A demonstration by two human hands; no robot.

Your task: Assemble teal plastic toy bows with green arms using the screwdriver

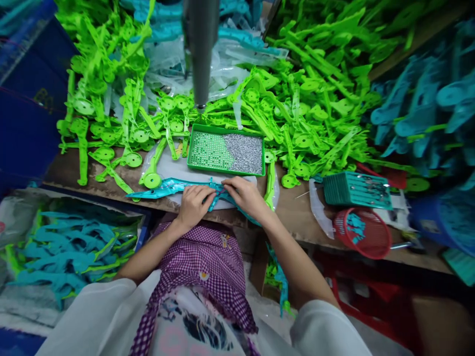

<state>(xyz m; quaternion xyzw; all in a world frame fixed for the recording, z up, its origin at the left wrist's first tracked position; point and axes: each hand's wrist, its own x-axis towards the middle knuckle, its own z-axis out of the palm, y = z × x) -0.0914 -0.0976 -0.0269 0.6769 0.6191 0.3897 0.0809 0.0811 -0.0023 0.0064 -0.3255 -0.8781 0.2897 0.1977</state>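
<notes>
A long blue plastic part (161, 188) lies across the front of the bench, its pointed end towards the left. My left hand (193, 201) grips it near the middle, with thumb and fingers bent around it. Close beside, my right hand (245, 194) is closed on the same part's right side, fingertips pinched at its joint; any small piece between them is hidden. Just behind my hands stands a green tray (190, 160) with a perforated base, and a heap of small silvery metal pieces (245, 152) fills its right side.
Bright green plastic parts (315, 128) are piled along the back. A dark vertical post (202, 54) hangs above the tray. At right are a teal slotted holder (356, 190) and a red basket (380, 237). A bin of blue parts (67, 247) is at lower left.
</notes>
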